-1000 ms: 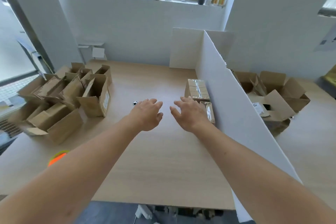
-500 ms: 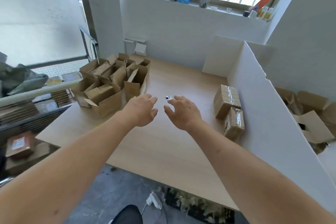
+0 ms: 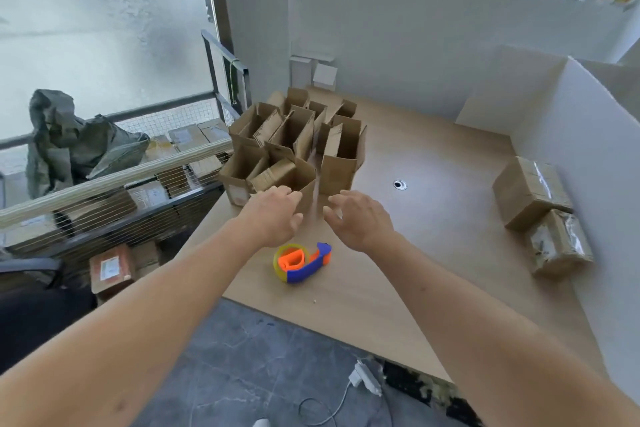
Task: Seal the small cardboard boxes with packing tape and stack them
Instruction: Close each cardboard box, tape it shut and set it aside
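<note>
Left hand [image 3: 273, 218] and right hand [image 3: 360, 220] both loosely spread, empty, above surface [image 3: 415, 270]. Open boxes [image 3: 294, 149] just beyond fingertips. Tape dispenser [image 3: 302, 262] below wrists. Sealed boxes [image 3: 540, 211] far right.

Tape dispenser [image 3: 302, 263]: blue body, orange core, yellow roll. Open cardboard boxes [image 3: 298, 146]: plain brown. Table [image 3: 433, 253]: light wood grain. Divider [image 3: 588, 156]: white.
</note>
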Motion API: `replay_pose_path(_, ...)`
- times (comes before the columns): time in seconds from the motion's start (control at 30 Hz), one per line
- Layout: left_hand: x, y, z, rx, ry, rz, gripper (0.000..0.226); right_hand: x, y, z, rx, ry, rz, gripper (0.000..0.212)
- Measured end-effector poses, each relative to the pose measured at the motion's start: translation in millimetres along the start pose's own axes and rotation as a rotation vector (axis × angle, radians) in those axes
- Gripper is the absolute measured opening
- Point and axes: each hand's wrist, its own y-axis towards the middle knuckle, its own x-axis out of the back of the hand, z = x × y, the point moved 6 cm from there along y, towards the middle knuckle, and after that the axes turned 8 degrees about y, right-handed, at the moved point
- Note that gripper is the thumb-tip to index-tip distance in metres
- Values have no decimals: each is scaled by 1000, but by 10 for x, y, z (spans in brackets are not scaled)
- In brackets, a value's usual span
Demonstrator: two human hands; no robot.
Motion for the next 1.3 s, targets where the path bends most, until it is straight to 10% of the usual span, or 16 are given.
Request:
replay_pose_path(0.8, -1408, 1614, 1201, 45, -67, 308, 50, -1454, 2388, -207, 19, -116, 150, 40)
replay_pose_path(1.3, -1609, 1635, 1173, -217, 6, 366, 43, -1671, 2124, -295, -85, -183, 25, 26)
